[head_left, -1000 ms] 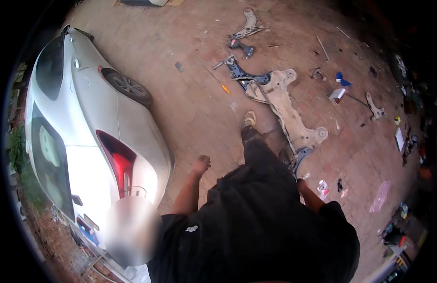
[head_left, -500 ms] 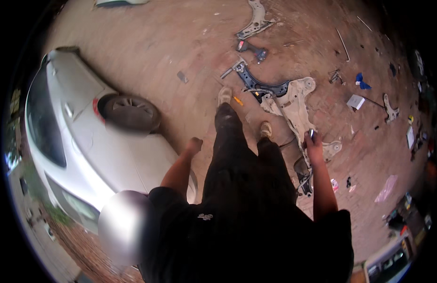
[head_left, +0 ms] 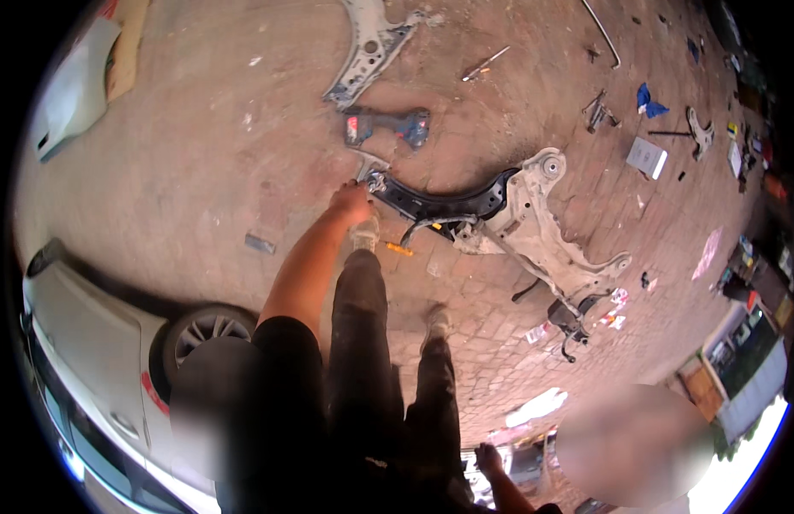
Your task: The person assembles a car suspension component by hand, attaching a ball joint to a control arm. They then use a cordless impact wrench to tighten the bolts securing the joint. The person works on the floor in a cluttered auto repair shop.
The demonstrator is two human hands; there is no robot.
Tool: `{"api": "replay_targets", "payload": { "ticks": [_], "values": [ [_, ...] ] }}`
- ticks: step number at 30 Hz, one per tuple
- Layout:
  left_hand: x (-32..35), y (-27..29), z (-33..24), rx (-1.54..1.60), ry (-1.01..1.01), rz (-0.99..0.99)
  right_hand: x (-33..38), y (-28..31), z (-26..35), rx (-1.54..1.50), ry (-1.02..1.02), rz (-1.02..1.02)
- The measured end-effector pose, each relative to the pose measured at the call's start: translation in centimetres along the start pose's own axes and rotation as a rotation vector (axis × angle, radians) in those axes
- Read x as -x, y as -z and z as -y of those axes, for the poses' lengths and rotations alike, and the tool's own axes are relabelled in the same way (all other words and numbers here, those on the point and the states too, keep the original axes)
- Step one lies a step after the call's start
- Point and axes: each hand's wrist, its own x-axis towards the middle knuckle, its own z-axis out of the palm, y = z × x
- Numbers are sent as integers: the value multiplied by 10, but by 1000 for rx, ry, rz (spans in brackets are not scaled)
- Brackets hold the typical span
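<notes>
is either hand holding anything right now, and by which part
The left hand is at the near end of the black crossmember on the paved ground; whether it grips it cannot be told. The right hand looks empty.

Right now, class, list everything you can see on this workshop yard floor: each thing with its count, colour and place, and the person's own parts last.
subframe: one, pale grey, centre right on the brick floor
black crossmember: one, black, joined to the subframe's left end
control arm: one, silver grey, top centre
power tool: one, dark blue with red, below the control arm
long rod: one, grey, top right
blue rag: one, blue, upper right
flat box: one, white, right of the subframe
car: one, white, lower left
car panel: one, white, top left
legs: two, in dark trousers, centre bottom
left hand: one, at the crossmember's left tip
right hand: one, low, bottom edge, empty-looking
</notes>
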Motion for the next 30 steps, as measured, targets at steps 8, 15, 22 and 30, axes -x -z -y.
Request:
{"api": "replay_targets", "payload": {
  "ticks": [8, 15, 22, 30],
  "values": [
    [-197, 24, -19, -460, -186, -352, 2, -56, 120, -504, -471, -31],
    [-221, -9, 17, -679, -267, -633, 8, -137, 39, -687, -524, 62],
    [-71, -39, 4, -328, -92, -306, 33, -143, 43, -1002, -448, 134],
    [193, -64, -132, -249, -292, -244, -110, -145, -47, -715, -47, -223]
  ]
}}
